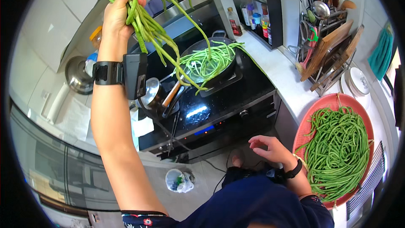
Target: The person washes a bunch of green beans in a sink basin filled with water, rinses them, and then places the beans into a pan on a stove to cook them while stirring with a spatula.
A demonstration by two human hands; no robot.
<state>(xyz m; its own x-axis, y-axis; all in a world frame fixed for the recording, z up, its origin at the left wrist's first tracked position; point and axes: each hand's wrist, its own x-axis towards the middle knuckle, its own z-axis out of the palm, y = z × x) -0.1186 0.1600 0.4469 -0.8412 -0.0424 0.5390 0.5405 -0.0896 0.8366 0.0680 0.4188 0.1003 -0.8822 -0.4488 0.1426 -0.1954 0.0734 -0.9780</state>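
Observation:
High over the cooktop, my left hand (119,12) grips a thick bunch of long green beans (148,34). Their ends dangle, and a few reach down to the pan's rim and the wok handle (172,93). Below them a dark wok (232,66) on the right burner holds more long beans (205,60) in what looks like water. One bean trails over its rim onto the counter edge. My right hand (269,147) hovers in front of the stove, holding nothing, its fingers loosely bent and apart from the thumb. To its right, a red plastic basket (302,133) is heaped with long beans (340,152).
A lidded saucepan (150,93) stands on the black cooktop (218,104). Chopping boards (329,49) and utensils fill a rack at the right. A glass sauce bottle (234,22) is behind the wok. On the floor sits a lined bin (178,182); a cable (190,148) crosses before the stove.

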